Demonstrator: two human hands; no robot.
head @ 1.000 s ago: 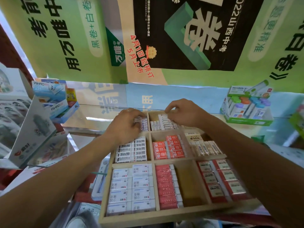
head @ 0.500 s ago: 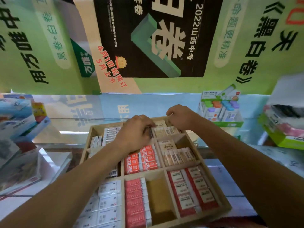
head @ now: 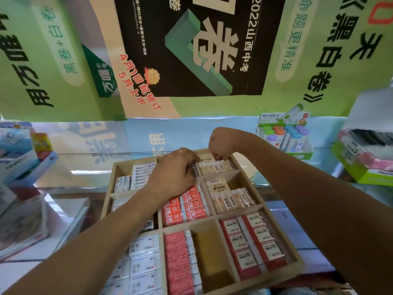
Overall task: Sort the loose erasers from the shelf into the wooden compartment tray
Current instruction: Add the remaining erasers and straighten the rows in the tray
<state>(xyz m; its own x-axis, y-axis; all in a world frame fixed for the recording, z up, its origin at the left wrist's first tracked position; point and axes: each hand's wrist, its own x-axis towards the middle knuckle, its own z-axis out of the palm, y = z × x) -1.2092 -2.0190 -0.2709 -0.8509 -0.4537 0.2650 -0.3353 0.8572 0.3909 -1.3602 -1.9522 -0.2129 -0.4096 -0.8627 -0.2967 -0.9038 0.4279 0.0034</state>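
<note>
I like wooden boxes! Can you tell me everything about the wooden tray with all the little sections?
The wooden tray is pale, unpainted wood, split by thin dividers into compartments. It lies flat on a glass shelf, slightly turned. Most compartments hold rows of wrapped erasers; one near the front middle is partly bare. The left hand rests over its far middle section, and the right hand curls at its far right corner.

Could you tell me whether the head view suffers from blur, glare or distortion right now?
Head view: wide-angle bending curves the posters and stretches the forearms; the boxes at the left edge and right edge are smeared; a pale glare streak lies on the glass shelf; the wooden tray and both hands, left and right, read fairly sharp.
</note>
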